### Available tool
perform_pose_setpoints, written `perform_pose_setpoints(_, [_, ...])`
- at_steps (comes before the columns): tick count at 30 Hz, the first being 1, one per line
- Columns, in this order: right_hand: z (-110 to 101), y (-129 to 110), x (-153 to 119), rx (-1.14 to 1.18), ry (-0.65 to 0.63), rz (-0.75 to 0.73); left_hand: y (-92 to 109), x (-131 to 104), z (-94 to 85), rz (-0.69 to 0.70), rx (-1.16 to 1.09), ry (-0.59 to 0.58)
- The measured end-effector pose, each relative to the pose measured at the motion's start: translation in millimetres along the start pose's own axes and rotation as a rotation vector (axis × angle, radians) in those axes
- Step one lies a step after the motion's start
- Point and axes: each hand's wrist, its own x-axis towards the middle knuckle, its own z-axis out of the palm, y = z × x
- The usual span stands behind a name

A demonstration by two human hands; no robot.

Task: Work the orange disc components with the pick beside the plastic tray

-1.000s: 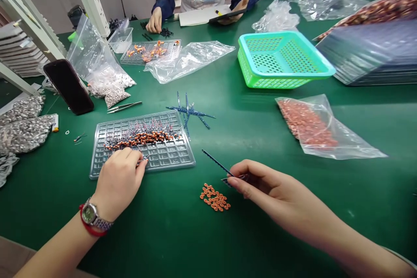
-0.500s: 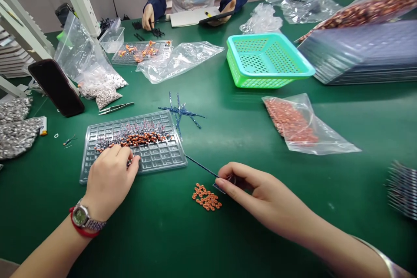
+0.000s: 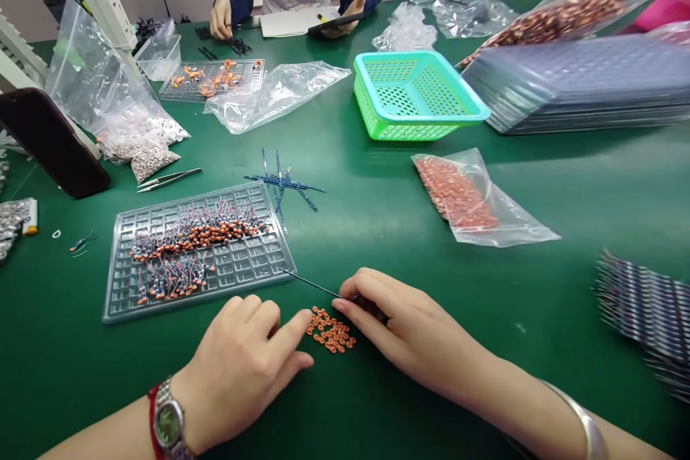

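My left hand (image 3: 245, 359) is at the left side of a small pile of orange rings (image 3: 335, 334). Its index finger stretches out to the pile's edge with the thumb apart below it, and I see nothing held. Between thumb and fingers, my right hand (image 3: 399, 316) pinches a thin dark blue strip (image 3: 310, 284) that points up and left toward the tray. The clear compartment tray (image 3: 264, 259) carries rows of small wired parts with orange ends (image 3: 199, 231). Several loose blue strips (image 3: 283, 183) lie crossed behind the tray.
A bag of orange rings (image 3: 458, 194) lies behind my right hand, near a green basket (image 3: 425, 131). Tweezers (image 3: 169, 180) and a phone (image 3: 51, 144) are at left. Stacked clear trays (image 3: 582, 86) and bundled wired strips (image 3: 644, 309) stand right. A co-worker's hands (image 3: 221, 14) are across the table.
My left hand has left the tray and moved right and down to the orange rings. My right hand keeps hold of the blue strip. The whole view has shifted slightly.
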Motion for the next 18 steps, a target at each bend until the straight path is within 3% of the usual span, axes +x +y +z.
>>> perform_pose_setpoints(7, [-4.7,1.4,-0.4,0.087,-0.001,0.077,7.9,14.3,9.0,0.037,0.072,-0.083])
perform_pose_setpoints(14, [-13.9,0.8,2.8,0.163,-0.069,0.113,3.8,4.5,5.9,0.078,0.107,-0.055])
perform_pose_setpoints(18, [-18.1,-1.0,1.6,0.214,-0.133,0.17,1.6,5.9,3.8,0.149,0.079,0.03])
